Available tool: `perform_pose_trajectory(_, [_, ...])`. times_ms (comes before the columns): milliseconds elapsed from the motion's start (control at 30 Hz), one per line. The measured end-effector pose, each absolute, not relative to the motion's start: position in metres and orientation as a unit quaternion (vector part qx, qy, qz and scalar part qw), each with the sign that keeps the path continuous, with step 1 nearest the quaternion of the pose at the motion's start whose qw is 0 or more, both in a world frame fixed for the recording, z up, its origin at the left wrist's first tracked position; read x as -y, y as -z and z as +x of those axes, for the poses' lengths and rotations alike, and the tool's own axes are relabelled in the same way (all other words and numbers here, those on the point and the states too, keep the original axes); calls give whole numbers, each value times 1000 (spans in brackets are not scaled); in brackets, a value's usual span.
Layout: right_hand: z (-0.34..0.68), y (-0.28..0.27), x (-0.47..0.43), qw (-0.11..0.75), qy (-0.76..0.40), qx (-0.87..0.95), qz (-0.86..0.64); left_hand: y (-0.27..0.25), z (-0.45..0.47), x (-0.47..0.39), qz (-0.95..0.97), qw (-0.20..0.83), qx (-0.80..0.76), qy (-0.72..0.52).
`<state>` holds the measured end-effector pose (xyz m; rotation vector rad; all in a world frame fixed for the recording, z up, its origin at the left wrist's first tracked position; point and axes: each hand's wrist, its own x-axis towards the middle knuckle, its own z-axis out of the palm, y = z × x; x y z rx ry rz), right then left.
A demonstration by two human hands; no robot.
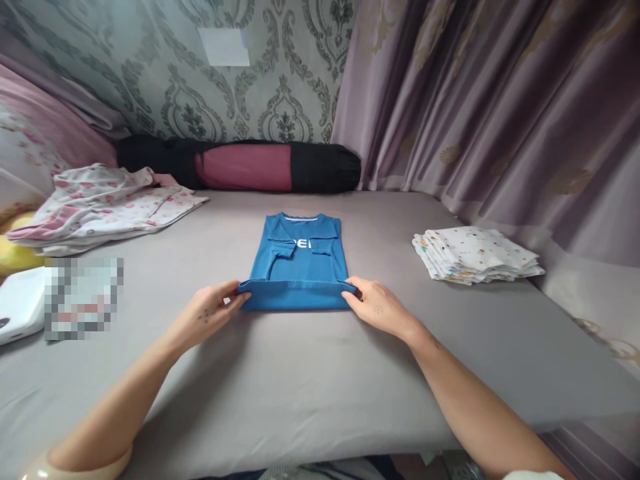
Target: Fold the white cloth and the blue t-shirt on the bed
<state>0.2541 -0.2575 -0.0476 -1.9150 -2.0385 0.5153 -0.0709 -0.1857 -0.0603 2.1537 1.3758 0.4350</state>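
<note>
A blue long-sleeved shirt [305,267] lies on the grey sheet with its neckline pointing away from me. Its sides and sleeves are folded inward over the front, partly covering white lettering. The near hem is turned up into a flat band. My left hand [213,307] pinches the left corner of this band between thumb and fingers. At the right corner, my right hand [377,303] grips the fabric the same way. Both hands are close to the bed surface.
Folded white printed cloths [475,253] are stacked at the right. Pink-patterned clothes [105,203] lie at the left, above a white device [25,303] and a pixelated item [83,300]. A long black and maroon bag [243,165] rests along the wall beside purple curtains [450,93].
</note>
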Motion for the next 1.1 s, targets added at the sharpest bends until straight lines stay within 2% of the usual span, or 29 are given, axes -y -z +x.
perform_pose_trajectory(167, [254,61,250,144,-141,692,-693,61,-64,180,790,262,-532,-157])
perform_pose_trajectory(567, [259,67,247,140,-171,657,-721,69,-57,176,753,217,-602,-155])
perform_pose_trajectory(800, [261,67,248,133,-172,668,-712,74,-62,176,762,212,-588,-169])
perform_pose_trajectory(967, [250,61,252,148,-70,679,-716,72,-62,179,832,97,-502,-216])
perform_pose_trajectory(1033, [239,58,254,159,-35,730,-664,69,-54,181,882,96,-419,-193])
perform_pose_trajectory(1100, [227,56,256,144,-55,802,-577,68,-43,183,924,107,-332,-157])
